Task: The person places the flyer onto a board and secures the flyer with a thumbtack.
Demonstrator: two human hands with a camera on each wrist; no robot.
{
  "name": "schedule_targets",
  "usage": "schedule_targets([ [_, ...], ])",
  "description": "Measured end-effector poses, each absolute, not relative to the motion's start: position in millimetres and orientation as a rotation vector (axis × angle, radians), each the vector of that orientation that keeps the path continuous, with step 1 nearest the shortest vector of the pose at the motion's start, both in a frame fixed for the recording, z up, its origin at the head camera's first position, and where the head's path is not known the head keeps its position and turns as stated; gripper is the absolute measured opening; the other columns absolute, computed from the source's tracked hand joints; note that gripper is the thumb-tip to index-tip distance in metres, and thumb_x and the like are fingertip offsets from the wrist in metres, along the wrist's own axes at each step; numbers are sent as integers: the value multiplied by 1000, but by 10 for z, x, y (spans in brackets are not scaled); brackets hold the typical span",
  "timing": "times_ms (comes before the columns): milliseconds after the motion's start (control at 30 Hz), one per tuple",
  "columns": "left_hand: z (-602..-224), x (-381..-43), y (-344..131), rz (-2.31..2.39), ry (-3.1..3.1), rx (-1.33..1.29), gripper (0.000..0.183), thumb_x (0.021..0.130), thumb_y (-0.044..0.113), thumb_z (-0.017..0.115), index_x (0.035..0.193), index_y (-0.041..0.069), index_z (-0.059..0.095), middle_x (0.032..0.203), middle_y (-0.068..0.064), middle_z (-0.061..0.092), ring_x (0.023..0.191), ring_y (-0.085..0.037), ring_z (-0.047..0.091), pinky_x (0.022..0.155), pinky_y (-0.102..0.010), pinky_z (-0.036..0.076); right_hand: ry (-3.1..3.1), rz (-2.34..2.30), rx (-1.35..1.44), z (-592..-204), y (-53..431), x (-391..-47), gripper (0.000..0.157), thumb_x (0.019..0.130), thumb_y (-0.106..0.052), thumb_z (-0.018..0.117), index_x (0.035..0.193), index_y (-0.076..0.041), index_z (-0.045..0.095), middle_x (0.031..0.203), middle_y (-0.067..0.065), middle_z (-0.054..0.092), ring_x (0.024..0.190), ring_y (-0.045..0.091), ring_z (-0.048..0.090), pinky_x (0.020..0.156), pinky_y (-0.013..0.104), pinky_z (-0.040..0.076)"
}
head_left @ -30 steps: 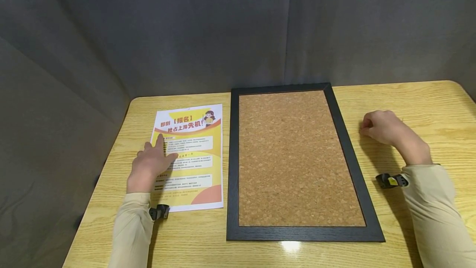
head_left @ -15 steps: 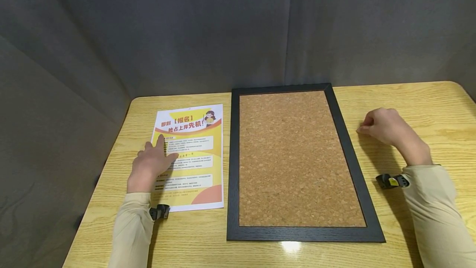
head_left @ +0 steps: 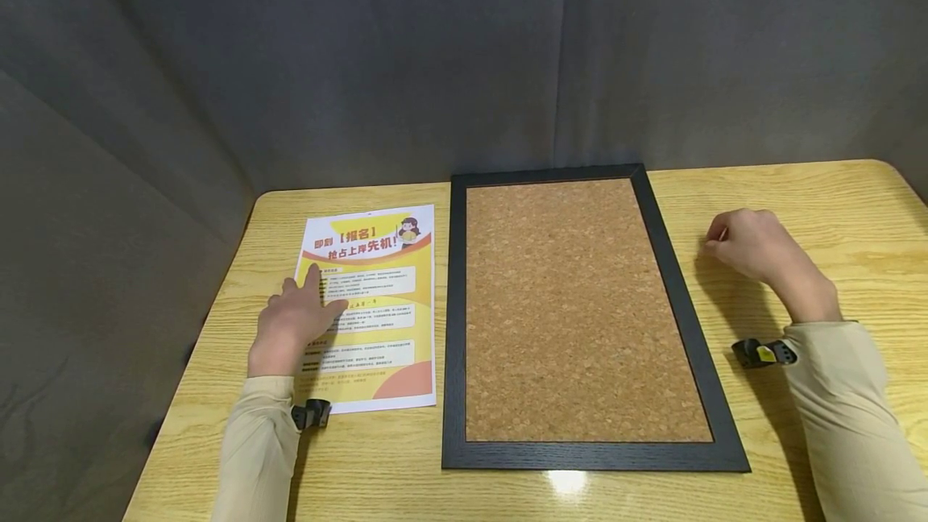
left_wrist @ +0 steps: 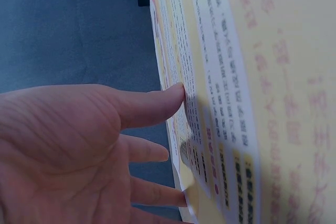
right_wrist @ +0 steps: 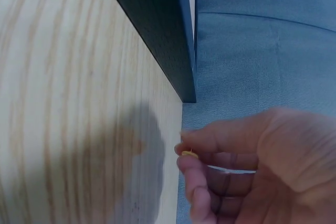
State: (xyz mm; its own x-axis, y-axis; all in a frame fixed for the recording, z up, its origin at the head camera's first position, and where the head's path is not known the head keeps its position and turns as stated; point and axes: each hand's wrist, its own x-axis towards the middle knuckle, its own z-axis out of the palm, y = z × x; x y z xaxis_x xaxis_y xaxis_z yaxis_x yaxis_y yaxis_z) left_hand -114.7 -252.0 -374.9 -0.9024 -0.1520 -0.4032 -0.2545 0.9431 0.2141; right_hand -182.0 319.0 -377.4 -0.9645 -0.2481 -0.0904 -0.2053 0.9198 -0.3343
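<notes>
My left hand (head_left: pixel 293 316) lies over the left side of a yellow, red and white printed poster (head_left: pixel 387 377), fingers spread. In the left wrist view its thumb tip (left_wrist: pixel 176 95) touches the sheet. To the right of the black-framed cork board (head_left: pixel 580 312), my right hand (head_left: pixel 754 248) is held just above the table. In the right wrist view, thumb and forefinger pinch a small yellow thumbtack (right_wrist: pixel 189 154) with a thin point showing. The other fingers of that hand are curled in. From the head view the thumbtack is hidden by the fingers.
The light wooden table (head_left: pixel 377 466) carries the poster on the left and the board in the middle. Dark grey fabric (head_left: pixel 406 63) rises behind and along the left side. The board's black frame (head_left: pixel 696 345) stands up a little from the tabletop.
My right hand's fingertips shifted slightly left toward the board, then drew back right and a little up. The left hand and poster have stayed put.
</notes>
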Motion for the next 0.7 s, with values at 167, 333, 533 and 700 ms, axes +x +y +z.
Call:
schedule_targets([
  [167, -3753, -1138, -2512, 357, 2726, -292, 85, 104, 37, 58, 162, -6, 15, 145, -46, 32, 122, -63, 45, 96, -68, 43, 2991, -525, -391, -3789, 3167, -1804, 18, 95, -5, 69, 89, 13, 72, 85, 25, 72, 77, 38, 67, 71, 54, 51],
  [333, -3747, -1137, -2504, 358, 2751, -290, 84, 102, 36, 61, 161, -6, 19, 139, -45, 38, 117, -58, 47, 92, -66, 44, 2989, -587, -371, -3800, 3151, -1803, 19, 93, -6, 75, 88, 12, 72, 83, 23, 73, 74, 34, 67, 66, 44, 49],
  [533, -3736, -1141, -2496, 344, 2761, -282, 83, 102, 36, 61, 161, -6, 21, 137, -44, 40, 118, -59, 47, 92, -66, 44, 2991, -545, -389, -3805, 3153, -1813, 11, 91, 3, 69, 90, 13, 72, 88, 27, 72, 80, 40, 68, 75, 54, 51],
  [700, -3737, -1144, -2488, 338, 2766, -289, 83, 102, 36, 62, 161, -6, 21, 135, -44, 40, 116, -58, 48, 91, -65, 45, 2981, -534, -372, -3813, 3156, -1812, 11, 91, 5, 63, 93, 14, 71, 91, 29, 71, 84, 41, 67, 78, 57, 51],
])
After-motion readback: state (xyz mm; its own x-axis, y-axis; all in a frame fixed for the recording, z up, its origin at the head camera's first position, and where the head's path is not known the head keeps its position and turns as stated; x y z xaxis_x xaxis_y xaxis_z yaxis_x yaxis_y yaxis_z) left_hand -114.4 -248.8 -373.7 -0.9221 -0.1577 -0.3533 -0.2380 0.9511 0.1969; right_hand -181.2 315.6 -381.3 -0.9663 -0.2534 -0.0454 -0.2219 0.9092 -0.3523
